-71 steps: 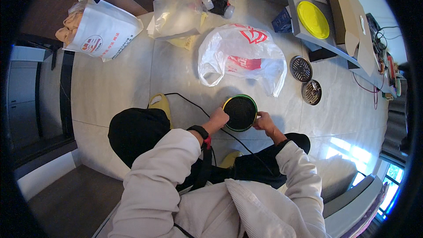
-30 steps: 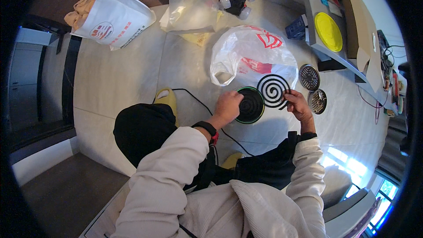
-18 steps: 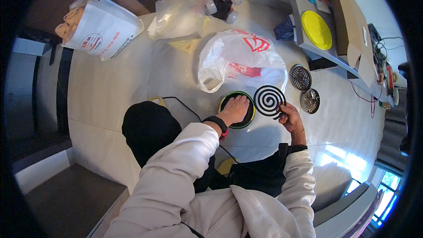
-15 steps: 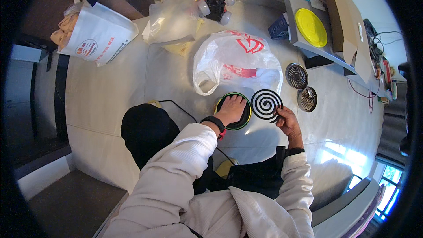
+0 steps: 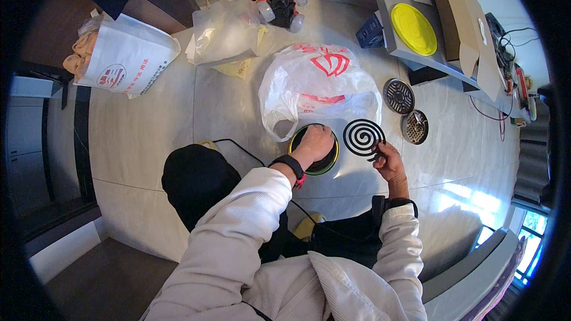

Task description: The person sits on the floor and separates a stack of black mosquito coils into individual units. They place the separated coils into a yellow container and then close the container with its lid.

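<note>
My right hand (image 5: 390, 163) pinches the edge of a black spiral mosquito coil (image 5: 363, 138), held up flat above the floor. Just left of it stands a round dark tin (image 5: 337, 153) with a yellow-green rim. Inside that tin my left hand (image 5: 314, 144) has its fingers curled downward; its fingertips are hidden, so what they grip cannot be made out. To the right on the floor lie a round slotted metal lid (image 5: 399, 96) and a shallow round metal holder (image 5: 414, 128), its inside speckled.
A white plastic bag (image 5: 351, 80) with red print lies just beyond the tin. Farther left are a translucent bag (image 5: 223, 32) and a white paper bag (image 5: 128, 56). A yellow round lid (image 5: 413, 28) sits on the grey shelf at right. A black cable (image 5: 241, 147) crosses the floor.
My left hand has gone from fingers spread flat in the tin to a curled, raised-knuckle grip. The coil in my right hand has shifted slightly right, away from the tin.
</note>
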`<state>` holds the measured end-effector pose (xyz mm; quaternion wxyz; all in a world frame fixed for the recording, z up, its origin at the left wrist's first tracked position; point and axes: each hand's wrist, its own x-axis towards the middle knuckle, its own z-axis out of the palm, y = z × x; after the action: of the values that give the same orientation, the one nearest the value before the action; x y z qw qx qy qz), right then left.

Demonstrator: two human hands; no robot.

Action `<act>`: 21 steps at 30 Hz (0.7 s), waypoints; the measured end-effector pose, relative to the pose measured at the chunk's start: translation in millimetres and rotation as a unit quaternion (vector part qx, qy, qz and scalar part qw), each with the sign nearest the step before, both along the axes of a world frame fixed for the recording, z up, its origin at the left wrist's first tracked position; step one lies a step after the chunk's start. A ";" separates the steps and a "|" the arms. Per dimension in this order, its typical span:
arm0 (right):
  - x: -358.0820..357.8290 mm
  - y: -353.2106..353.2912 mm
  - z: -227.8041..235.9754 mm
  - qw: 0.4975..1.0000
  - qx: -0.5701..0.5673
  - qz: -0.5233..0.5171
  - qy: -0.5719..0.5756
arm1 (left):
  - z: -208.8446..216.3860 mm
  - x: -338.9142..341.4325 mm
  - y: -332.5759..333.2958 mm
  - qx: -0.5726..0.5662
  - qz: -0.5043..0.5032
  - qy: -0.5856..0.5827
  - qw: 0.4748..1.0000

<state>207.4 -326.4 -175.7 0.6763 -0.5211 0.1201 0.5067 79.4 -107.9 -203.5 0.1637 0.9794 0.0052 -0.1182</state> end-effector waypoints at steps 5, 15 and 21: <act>-5.2 6.2 8.5 0.998 0.042 0.043 -0.008 | 5.9 0.2 23.9 -0.086 0.125 -0.022 0.988; -35.9 87.5 -23.1 0.923 -0.130 0.341 -0.120 | -7.3 -45.3 62.1 -0.152 0.310 0.088 0.934; -5.3 106.3 33.8 0.758 -0.228 0.251 -0.557 | -21.6 -59.7 53.1 -0.188 0.281 0.137 0.931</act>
<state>202.2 -220.1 -141.9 0.3341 -0.8614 -0.3008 0.2364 19.7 -54.8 -225.1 0.3687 0.8636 0.2800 -0.1997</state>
